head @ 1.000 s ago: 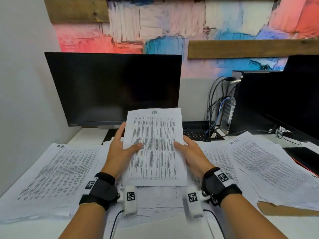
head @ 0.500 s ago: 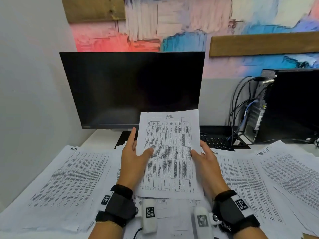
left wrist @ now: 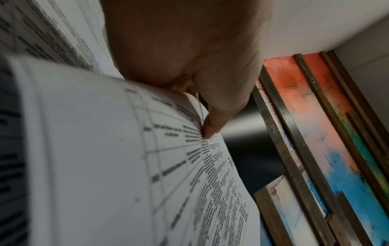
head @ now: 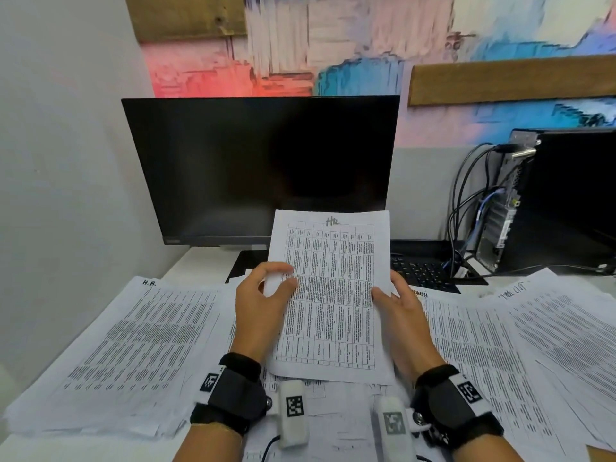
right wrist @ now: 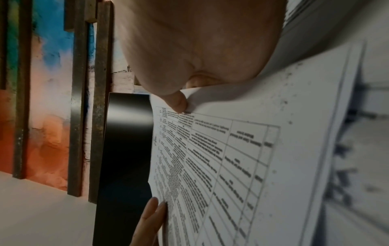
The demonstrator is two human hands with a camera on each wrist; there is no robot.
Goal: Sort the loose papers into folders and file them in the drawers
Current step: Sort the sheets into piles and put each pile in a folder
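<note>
Head view: tabled sheet (head: pixel 330 295) marked "HR", raised over the desk (head: pixel 200 265), pinched at its edges by left hand (head: pixel 263 301) and right hand (head: pixel 400 311). "H.R." pile (head: pixel 133 345) left, other piles (head: pixel 500 345) right.

Wrist views: left thumb (left wrist: pixel 212 128), right thumb (right wrist: pixel 179 103) pressing the sheet.

Sorting midway (no folders or drawers visible).

White desk (head: pixel 206 261) bears paper stacks (head: pixel 133 348), monitor (head: pixel 260 168), keyboard (head: pixel 423 271).

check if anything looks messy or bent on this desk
The sheet held up by both hands has its left edge curled over where the left hand grips it. The paper piles on the right are fanned out crookedly and overlap; the left pile is neater.
</note>
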